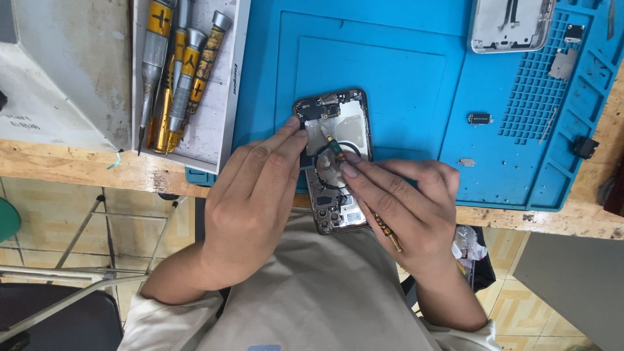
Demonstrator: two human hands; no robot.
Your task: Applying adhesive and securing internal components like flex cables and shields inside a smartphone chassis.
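**Opened phone chassis being worked between both hands**

Opened phone chassis (pixel 335 159) is lying at the middle of the frame, half on the blue work mat (pixel 403 71) and half overhanging the near edge of the tabletop (pixel 78 166), its long axis running from the upper frame down toward the person's chest.

The right hand (pixel 406 208) is pinching a slim screwdriver (pixel 364 195) between thumb and forefinger; its tip is pointing up and left into the middle of the chassis, near a dark ring there, while its yellow-banded handle is trailing down and right past the palm. The left hand (pixel 250 201) is coming in from the lower left, fingers pressed together and stretched out, their tips touching the chassis's left edge near its upper end. Both hands are at the chassis; the right one is carrying the tool.

Outward, at upper left, a white tray (pixel 224 78) is holding several screwdrivers (pixel 175 71) with yellow and silver handles, lying roughly parallel; the tray's side wall is bearing small dark lettering. At the upper right edge of the frame a silver phone frame (pixel 510 26) is resting on the mat, and small dark parts (pixel 480 118) are lying scattered near the mat's gridded section (pixel 536 84).
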